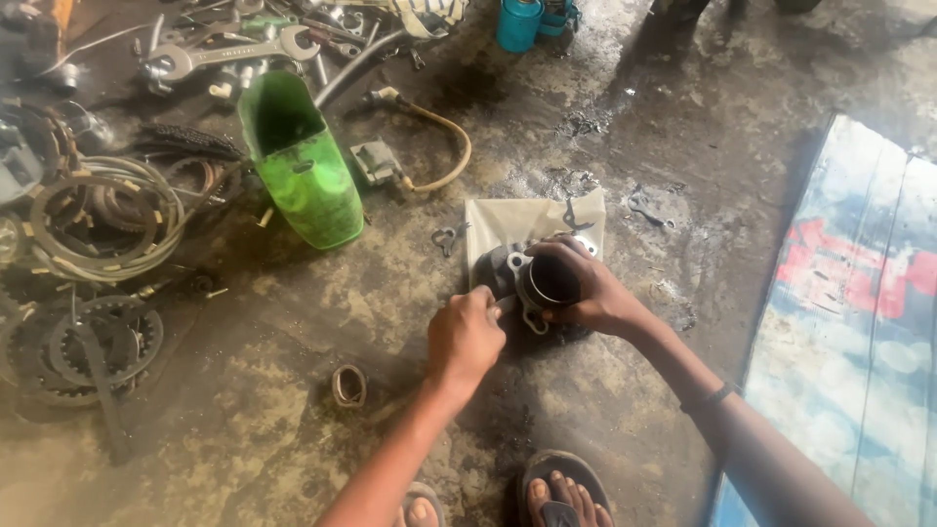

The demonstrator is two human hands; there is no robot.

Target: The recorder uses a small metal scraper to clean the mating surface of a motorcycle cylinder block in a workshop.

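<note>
Now both hands grip the dark round metal engine cylinder [532, 278] on the pale cloth [508, 222], centre floor: right hand [586, 288] cupping its bore, left hand [467, 337] fisted against its near-left side. Greasy metal could slip.

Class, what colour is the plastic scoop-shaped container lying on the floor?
Bright green container, seen in the head view.

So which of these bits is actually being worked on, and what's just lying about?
In hand:
- metal cylinder part, held by right hand
- left hand at its edge
- cloth underneath

Lying about:
- green plastic cover
- spanner
- clutch rings
- sprocket
- blue can
</note>
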